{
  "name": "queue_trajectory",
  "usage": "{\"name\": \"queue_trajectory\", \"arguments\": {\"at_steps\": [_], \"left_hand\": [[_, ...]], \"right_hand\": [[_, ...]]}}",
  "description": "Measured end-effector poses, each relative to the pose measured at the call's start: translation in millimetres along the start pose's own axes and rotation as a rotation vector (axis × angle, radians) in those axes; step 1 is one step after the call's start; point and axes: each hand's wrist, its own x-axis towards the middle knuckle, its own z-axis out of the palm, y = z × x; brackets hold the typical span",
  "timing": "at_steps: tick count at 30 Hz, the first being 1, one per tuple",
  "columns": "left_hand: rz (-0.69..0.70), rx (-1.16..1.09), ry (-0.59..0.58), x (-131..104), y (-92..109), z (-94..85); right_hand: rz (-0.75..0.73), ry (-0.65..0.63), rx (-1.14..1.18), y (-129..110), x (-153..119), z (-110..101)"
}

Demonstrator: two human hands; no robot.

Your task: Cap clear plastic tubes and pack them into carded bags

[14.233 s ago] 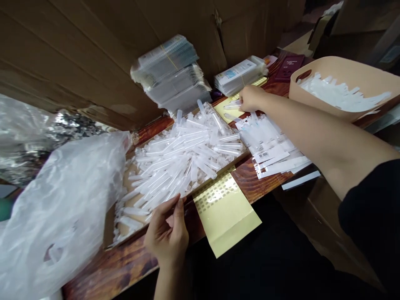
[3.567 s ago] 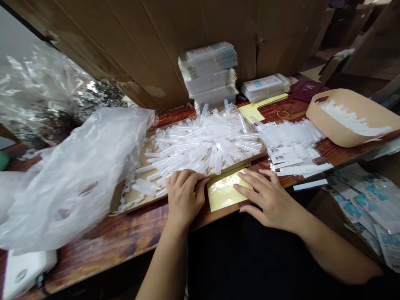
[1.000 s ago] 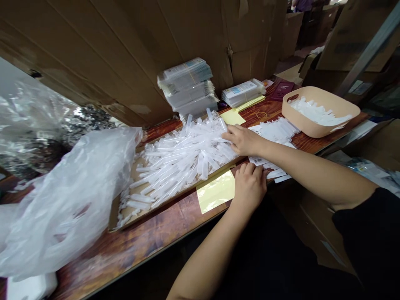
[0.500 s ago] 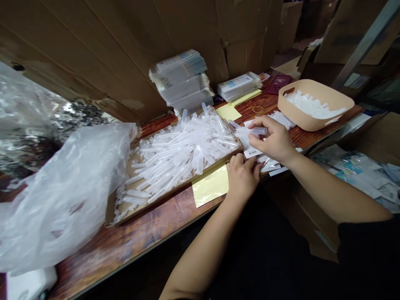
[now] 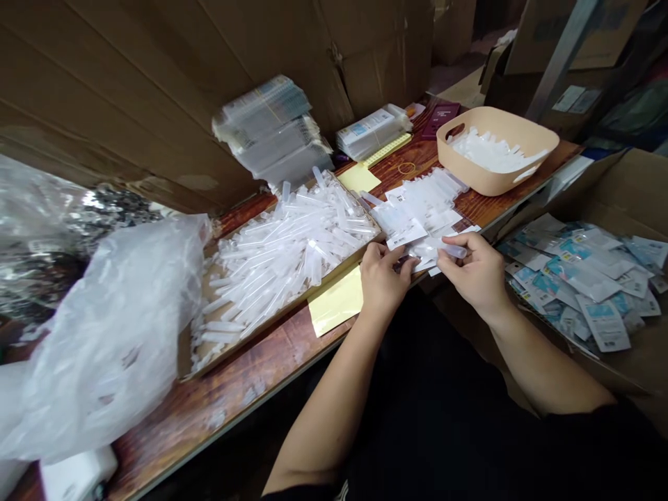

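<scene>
My right hand (image 5: 472, 271) pinches a translucent plastic tube (image 5: 455, 250) between thumb and fingers at the table's front edge. Just left of it, my left hand (image 5: 385, 277) rests at the edge of the small packets, its fingers bent and partly apart; whether it grips a packet is hard to make out. White and clear packets (image 5: 425, 205) lie spread in a heap beyond both hands. To the left, a shallow cardboard tray (image 5: 271, 311) holds a big pile of similar translucent tubes (image 5: 292, 243).
Beige basket (image 5: 483, 182) with white pieces stands back right. Bundled packets (image 5: 271, 132) are stacked behind the tray. Yellow sheet (image 5: 337, 303) lies in front. A plastic bag (image 5: 115, 334) covers the left side. An open carton of packets (image 5: 600, 278) sits at right.
My right hand has moved down toward the table's front edge with the tube, uncovering the packet heap. The view has shifted to the right, showing more of the carton.
</scene>
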Motion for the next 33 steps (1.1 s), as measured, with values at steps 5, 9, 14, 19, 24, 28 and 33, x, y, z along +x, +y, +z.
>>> {"name": "queue_trajectory", "arguments": {"at_steps": [5, 9, 14, 19, 24, 28, 33], "left_hand": [[-0.004, 0.017, -0.019, 1.5, 0.0, -1.6], [0.000, 0.049, -0.025, -0.1, 2.5, -3.0], [0.026, 0.130, -0.065, -4.0, 12.4, -8.5], [-0.012, 0.131, -0.191, -1.5, 17.6, -16.2], [-0.054, 0.164, -0.274, 0.5, 22.5, -21.5], [-0.050, 0.199, -0.406, 3.1, 25.8, -33.6], [0.021, 0.177, -0.679, 15.6, 22.9, -55.6]], "right_hand": [[-0.061, -0.023, -0.067, 4.3, 9.1, 17.5], [-0.219, -0.065, -0.189, 0.7, 4.7, 26.5], [-0.151, -0.247, -0.103, -3.5, 5.4, 13.5], [-0.211, -0.402, -0.037, 1.5, 25.2, -16.5], [-0.370, -0.512, -0.004, 12.5, 40.6, -28.0], [-0.434, -0.537, -0.039, 24.8, 41.1, -23.3], [-0.524, -0.533, -0.091, 33.7, 37.6, -18.1]]}}
